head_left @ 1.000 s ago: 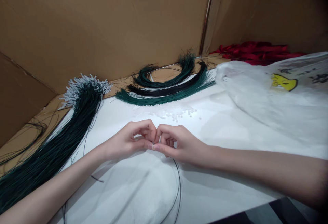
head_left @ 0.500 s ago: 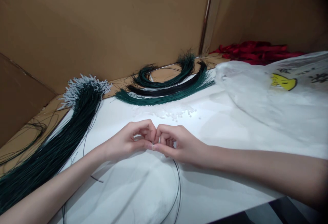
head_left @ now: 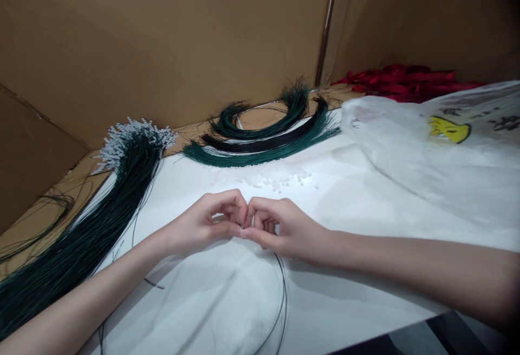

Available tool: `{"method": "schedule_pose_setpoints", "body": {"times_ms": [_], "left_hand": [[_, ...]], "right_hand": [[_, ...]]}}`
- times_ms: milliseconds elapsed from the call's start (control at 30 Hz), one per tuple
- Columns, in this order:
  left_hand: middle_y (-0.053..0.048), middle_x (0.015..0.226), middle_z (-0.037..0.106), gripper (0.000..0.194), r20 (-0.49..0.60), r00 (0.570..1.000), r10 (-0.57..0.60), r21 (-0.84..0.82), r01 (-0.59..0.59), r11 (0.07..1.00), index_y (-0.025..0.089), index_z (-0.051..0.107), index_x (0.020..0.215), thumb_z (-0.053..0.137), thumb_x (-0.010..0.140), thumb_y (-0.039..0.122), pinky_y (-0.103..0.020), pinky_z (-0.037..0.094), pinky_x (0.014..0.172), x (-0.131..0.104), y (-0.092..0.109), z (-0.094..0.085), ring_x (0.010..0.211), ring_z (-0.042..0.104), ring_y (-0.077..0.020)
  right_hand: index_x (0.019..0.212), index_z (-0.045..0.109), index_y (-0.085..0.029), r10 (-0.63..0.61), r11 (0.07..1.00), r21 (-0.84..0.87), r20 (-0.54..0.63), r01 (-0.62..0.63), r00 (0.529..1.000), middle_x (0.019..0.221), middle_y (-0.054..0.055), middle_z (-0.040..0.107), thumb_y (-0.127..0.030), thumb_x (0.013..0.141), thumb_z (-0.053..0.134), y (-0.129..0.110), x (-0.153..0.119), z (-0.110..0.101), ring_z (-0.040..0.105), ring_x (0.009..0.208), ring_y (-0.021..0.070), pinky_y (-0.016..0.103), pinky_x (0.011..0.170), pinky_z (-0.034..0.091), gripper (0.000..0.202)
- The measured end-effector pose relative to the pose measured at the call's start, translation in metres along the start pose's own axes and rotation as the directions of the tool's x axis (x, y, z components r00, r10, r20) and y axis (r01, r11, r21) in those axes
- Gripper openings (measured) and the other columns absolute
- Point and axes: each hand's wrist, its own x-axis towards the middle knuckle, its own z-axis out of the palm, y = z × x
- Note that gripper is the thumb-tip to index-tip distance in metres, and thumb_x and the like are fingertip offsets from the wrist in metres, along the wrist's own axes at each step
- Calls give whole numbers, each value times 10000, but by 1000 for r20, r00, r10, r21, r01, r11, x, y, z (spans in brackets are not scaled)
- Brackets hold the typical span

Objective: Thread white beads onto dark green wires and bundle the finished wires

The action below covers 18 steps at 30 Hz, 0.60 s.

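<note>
My left hand [head_left: 221,217] and my right hand [head_left: 274,225] meet fingertip to fingertip over the white tabletop. Both are pinched closed, thumbs against the forefingers. A tiny dark bit shows where the tips touch; the rest of what they pinch is hidden. From beneath my right hand, a thin dark wire [head_left: 283,284] runs in two strands down to the near edge. Just beyond the hands lie many small white beads [head_left: 280,177]. Left of my left hand is a thick bundle of dark green wires [head_left: 117,214], with clusters of white beads at its far ends.
Curved bundles of green and black wire [head_left: 260,146] lie at the back against a cardboard wall [head_left: 182,35]. A translucent plastic bag [head_left: 410,165] with a yellow print covers the right side. Red ribbon [head_left: 410,81] is heaped behind it. Loose wires [head_left: 60,209] lie far left.
</note>
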Motion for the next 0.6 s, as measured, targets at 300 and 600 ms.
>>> {"method": "schedule_pose_setpoints", "body": {"times_ms": [300,600], "left_hand": [[3,831,574,107,14,1000,0,-6,0,1000,163,531,820,628,850,130,-254,416,719,-1,-1,-1,812,562,-126],[-2,833,578,108,13,1000,-6,-2,6,1000,165,528,824,629,841,130,-255,421,718,-2,0,0,812,563,-131]], "right_hand": [[780,506,-181,3,1000,-8,3,-3,1000,579,-79,454,-218,861,630,0,0,1,416,521,72,205,511,327,152],[784,505,-181,4,1000,-18,8,-3,1000,582,-76,455,-213,859,631,0,0,0,414,524,71,205,513,325,150]]}}
